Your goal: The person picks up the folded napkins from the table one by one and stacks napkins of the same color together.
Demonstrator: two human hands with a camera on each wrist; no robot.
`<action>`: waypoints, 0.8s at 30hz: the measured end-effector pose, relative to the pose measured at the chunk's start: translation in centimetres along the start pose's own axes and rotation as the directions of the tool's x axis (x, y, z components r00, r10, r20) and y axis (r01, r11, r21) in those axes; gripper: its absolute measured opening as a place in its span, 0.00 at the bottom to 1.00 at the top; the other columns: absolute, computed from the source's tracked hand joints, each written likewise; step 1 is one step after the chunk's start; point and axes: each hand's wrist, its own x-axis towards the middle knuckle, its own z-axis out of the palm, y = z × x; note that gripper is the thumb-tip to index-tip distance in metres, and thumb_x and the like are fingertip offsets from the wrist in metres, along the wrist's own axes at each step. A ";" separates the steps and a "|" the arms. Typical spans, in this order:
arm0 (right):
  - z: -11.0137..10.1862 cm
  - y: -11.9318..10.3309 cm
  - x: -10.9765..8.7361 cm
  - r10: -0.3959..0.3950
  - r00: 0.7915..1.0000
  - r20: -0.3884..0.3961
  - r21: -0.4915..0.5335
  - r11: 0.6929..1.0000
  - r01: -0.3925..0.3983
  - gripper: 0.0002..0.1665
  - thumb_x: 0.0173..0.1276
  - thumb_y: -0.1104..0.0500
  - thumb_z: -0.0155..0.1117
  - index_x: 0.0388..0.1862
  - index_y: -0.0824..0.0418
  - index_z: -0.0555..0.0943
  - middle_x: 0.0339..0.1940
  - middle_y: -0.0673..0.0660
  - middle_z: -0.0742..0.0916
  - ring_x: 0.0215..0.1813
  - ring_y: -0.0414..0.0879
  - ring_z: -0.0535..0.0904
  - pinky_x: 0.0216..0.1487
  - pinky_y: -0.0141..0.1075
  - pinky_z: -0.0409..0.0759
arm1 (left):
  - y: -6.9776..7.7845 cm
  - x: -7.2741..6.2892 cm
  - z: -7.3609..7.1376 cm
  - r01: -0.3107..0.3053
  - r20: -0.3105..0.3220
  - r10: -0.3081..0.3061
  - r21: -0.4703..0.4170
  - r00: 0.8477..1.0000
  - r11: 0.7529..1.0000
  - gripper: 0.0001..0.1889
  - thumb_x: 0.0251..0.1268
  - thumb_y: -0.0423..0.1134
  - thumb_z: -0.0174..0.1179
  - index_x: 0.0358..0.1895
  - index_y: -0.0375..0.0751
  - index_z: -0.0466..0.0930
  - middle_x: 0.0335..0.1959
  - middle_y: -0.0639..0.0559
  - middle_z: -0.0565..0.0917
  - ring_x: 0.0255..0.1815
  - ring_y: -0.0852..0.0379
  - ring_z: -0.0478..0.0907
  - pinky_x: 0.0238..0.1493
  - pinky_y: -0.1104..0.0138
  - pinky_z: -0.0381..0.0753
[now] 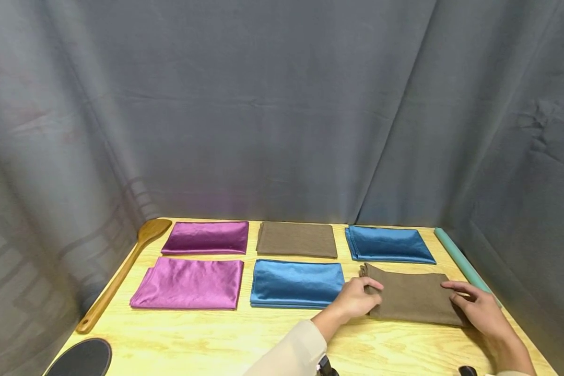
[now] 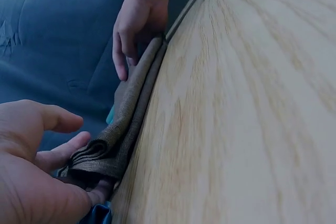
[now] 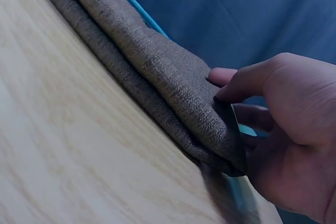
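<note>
A folded brown cloth (image 1: 411,295) lies at the right front of the table, its layers stacked at the left edge. My left hand (image 1: 357,298) is at that edge; in the left wrist view, a lower finger (image 2: 100,190) reaches under the folded layers while the thumb and another finger stand apart above. At the opposite edge, my right hand (image 1: 481,310) touches the cloth with its fingertips (image 3: 223,76), the other fingers beside the side edge. Just left of my left hand lies a folded blue cloth (image 1: 296,283).
Behind lie folded purple (image 1: 206,238), brown (image 1: 296,240) and blue (image 1: 389,244) cloths. A pink-purple cloth (image 1: 192,284) lies front left. A wooden spoon (image 1: 117,279) runs along the left edge, a teal rod (image 1: 462,261) along the right. A dark oval object (image 1: 81,359) sits front left.
</note>
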 end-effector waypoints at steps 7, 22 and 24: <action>0.0 0.1 0.0 -0.024 1.000 0.013 0.041 0.999 0.024 0.24 0.78 0.51 0.63 0.64 0.65 0.81 0.45 0.16 0.77 0.47 0.08 0.65 0.40 0.18 0.73 | -0.1 0.0 0.0 0.006 0.029 -0.004 -0.054 1.000 0.999 0.17 0.59 0.31 0.65 0.49 0.56 0.88 0.51 0.60 0.84 0.42 0.64 0.72 0.40 0.69 0.71; 0.3 0.0 -0.3 -0.068 0.991 0.115 0.168 0.985 0.048 0.24 0.79 0.55 0.61 0.67 0.66 0.79 0.50 0.18 0.79 0.51 0.11 0.69 0.45 0.18 0.72 | -0.3 0.2 0.1 0.040 0.123 -0.008 -0.261 0.992 0.964 0.14 0.67 0.27 0.58 0.48 0.46 0.89 0.47 0.61 0.82 0.35 0.62 0.71 0.37 0.69 0.71; 0.5 0.0 -0.3 -0.073 0.989 0.132 0.197 0.979 0.046 0.22 0.78 0.58 0.61 0.65 0.69 0.79 0.49 0.22 0.83 0.50 0.15 0.73 0.44 0.19 0.75 | -0.3 0.2 -0.4 0.026 0.125 0.008 -0.265 0.992 0.964 0.15 0.67 0.27 0.58 0.49 0.45 0.88 0.48 0.61 0.81 0.35 0.61 0.70 0.36 0.69 0.70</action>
